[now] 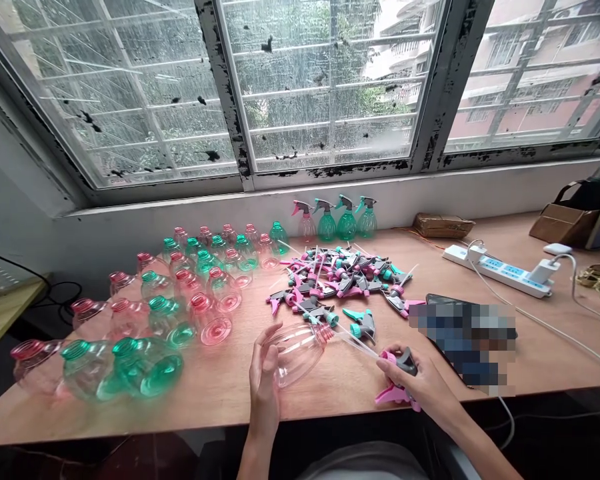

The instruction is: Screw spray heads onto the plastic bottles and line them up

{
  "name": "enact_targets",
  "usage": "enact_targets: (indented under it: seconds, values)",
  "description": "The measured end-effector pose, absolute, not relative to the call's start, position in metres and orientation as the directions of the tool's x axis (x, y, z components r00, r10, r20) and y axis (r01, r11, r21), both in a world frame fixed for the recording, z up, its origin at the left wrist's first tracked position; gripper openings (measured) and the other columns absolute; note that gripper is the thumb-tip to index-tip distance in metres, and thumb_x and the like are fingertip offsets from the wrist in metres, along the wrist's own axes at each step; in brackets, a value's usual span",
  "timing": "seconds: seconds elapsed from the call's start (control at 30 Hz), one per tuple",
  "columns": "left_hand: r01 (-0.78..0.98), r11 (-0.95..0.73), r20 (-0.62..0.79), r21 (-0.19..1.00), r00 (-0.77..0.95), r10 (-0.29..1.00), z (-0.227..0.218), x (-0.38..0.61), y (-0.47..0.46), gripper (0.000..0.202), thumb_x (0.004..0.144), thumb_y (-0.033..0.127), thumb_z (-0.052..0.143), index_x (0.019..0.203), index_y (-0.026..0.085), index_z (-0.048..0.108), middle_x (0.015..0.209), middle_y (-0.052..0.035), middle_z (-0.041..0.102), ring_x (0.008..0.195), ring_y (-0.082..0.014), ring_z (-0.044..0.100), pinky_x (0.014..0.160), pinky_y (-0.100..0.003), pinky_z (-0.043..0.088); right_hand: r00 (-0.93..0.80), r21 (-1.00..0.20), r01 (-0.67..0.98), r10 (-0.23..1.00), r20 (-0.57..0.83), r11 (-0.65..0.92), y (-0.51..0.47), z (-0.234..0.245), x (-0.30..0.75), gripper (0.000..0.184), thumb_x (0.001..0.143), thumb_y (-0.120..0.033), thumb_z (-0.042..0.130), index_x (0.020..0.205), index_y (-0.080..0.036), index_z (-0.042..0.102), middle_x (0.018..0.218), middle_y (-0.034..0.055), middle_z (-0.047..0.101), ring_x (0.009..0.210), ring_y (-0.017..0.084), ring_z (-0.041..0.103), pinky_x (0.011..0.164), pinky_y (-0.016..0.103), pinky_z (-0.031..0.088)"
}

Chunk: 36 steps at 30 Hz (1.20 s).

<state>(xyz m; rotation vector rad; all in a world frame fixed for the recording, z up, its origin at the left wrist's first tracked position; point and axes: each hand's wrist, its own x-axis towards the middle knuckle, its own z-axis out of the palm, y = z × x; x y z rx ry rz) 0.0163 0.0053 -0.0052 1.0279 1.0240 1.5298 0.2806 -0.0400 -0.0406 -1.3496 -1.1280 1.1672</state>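
Observation:
My left hand (264, 370) is wrapped round a clear pink plastic bottle (300, 348) lying on its side near the front edge of the wooden table (330, 387). My right hand (420, 383) grips a pink and grey spray trigger head (399, 377). Its thin dip tube (353, 343) runs left to the bottle's mouth. Just beyond lies a pile of pink, teal and grey trigger heads (340, 280).
Several empty pink and green bottles (180, 300) stand across the left of the table. Several assembled spray bottles (336, 220) stand by the window wall. A blurred dark object (463, 337), a white power strip (505, 270) with cables and a brown box (563, 223) lie to the right.

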Motion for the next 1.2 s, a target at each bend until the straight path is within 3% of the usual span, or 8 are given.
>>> enact_targets:
  seconds: [0.27, 0.43, 0.57, 0.67, 0.8, 0.9, 1.03, 1.2]
  values:
    - [-0.163, -0.116, 0.120, 0.980, 0.019, 0.993, -0.014, 0.007, 0.007, 0.053, 0.098, 0.056, 0.047, 0.142, 0.026, 0.056, 0.138, -0.0100, 0.065, 0.111, -0.0257, 0.065, 0.088, -0.033, 0.054, 0.118, -0.999, 0.002, 0.992, -0.036, -0.036, -0.036, -0.044, 0.289, 0.043, 0.084, -0.062, 0.072, 0.087, -0.021, 0.061, 0.060, -0.0039, 0.059, 0.055, 0.016, 0.054, 0.050, 0.026, 0.044]
    - [0.016, -0.156, 0.147, 0.988, 0.259, 0.955, -0.013, 0.015, 0.001, 0.051, 0.092, 0.049, 0.066, 0.137, 0.025, 0.061, 0.140, -0.0097, 0.064, 0.125, -0.0315, 0.059, 0.105, -0.038, 0.046, 0.022, -0.999, 0.025, 0.999, -0.029, -0.030, -0.035, -0.038, 0.288, 0.036, 0.080, -0.050, 0.081, 0.090, -0.019, 0.066, 0.065, -0.0008, 0.068, 0.059, 0.018, 0.062, 0.056, 0.028, 0.049]
    - [0.103, -0.205, 0.148, 0.973, 0.398, 0.905, -0.010, 0.015, -0.001, 0.051, 0.095, 0.046, 0.064, 0.143, 0.030, 0.054, 0.149, -0.0073, 0.056, 0.136, -0.0318, 0.052, 0.116, -0.042, 0.039, -0.035, -0.999, 0.035, 0.999, -0.029, -0.028, -0.035, -0.038, 0.288, 0.036, 0.079, -0.046, 0.084, 0.098, -0.019, 0.068, 0.063, -0.0026, 0.068, 0.057, 0.018, 0.062, 0.054, 0.027, 0.049]
    - [0.154, -0.229, 0.132, 0.961, 0.471, 0.872, -0.009, 0.013, -0.001, 0.066, 0.089, 0.041, 0.073, 0.149, 0.033, 0.046, 0.157, -0.0066, 0.048, 0.144, -0.0320, 0.045, 0.121, -0.043, 0.035, -0.043, -0.999, 0.010, 0.998, -0.041, -0.041, -0.035, -0.040, 0.288, 0.039, 0.080, -0.047, 0.082, 0.101, -0.018, 0.066, 0.064, -0.0023, 0.069, 0.059, 0.018, 0.064, 0.056, 0.028, 0.052]
    - [0.233, -0.239, 0.090, 0.943, 0.513, 0.854, -0.009, 0.016, -0.002, 0.109, 0.077, 0.023, 0.086, 0.161, 0.036, 0.018, 0.166, -0.0075, 0.036, 0.153, -0.0332, 0.033, 0.128, -0.049, 0.023, -0.035, -0.997, -0.027, 0.997, -0.069, -0.070, -0.038, -0.039, 0.291, 0.040, 0.080, -0.049, 0.083, 0.096, -0.019, 0.063, 0.068, -0.0026, 0.067, 0.062, 0.018, 0.066, 0.059, 0.029, 0.056]
    - [0.269, -0.249, 0.073, 0.930, 0.528, 0.846, -0.010, 0.018, -0.001, 0.125, 0.074, 0.017, 0.088, 0.162, 0.040, 0.002, 0.167, -0.0061, 0.035, 0.152, -0.0321, 0.036, 0.128, -0.049, 0.024, -0.036, -0.994, -0.046, 0.995, -0.093, -0.094, -0.039, -0.038, 0.293, 0.042, 0.080, -0.050, 0.082, 0.102, -0.021, 0.062, 0.079, -0.0025, 0.065, 0.065, 0.019, 0.070, 0.061, 0.033, 0.061]
    - [0.296, -0.261, 0.066, 0.919, 0.538, 0.841, -0.014, 0.017, 0.001, 0.128, 0.076, 0.017, 0.087, 0.162, 0.041, -0.004, 0.169, -0.0062, 0.032, 0.152, -0.0319, 0.035, 0.127, -0.049, 0.025, -0.034, -0.997, -0.029, 0.997, -0.068, -0.069, -0.038, -0.035, 0.294, 0.038, 0.082, -0.047, 0.081, 0.104, -0.021, 0.064, 0.084, -0.0023, 0.065, 0.067, 0.018, 0.070, 0.065, 0.032, 0.060]
    - [0.307, -0.299, 0.092, 0.903, 0.543, 0.835, -0.016, 0.015, 0.002, 0.108, 0.083, 0.013, 0.078, 0.162, 0.040, 0.009, 0.171, -0.0049, 0.026, 0.157, -0.0298, 0.026, 0.130, -0.049, 0.018, -0.010, -0.999, 0.034, 1.000, -0.027, -0.027, -0.037, -0.029, 0.292, 0.046, 0.082, -0.043, 0.081, 0.118, -0.020, 0.063, 0.074, -0.0047, 0.065, 0.065, 0.016, 0.064, 0.062, 0.026, 0.053]
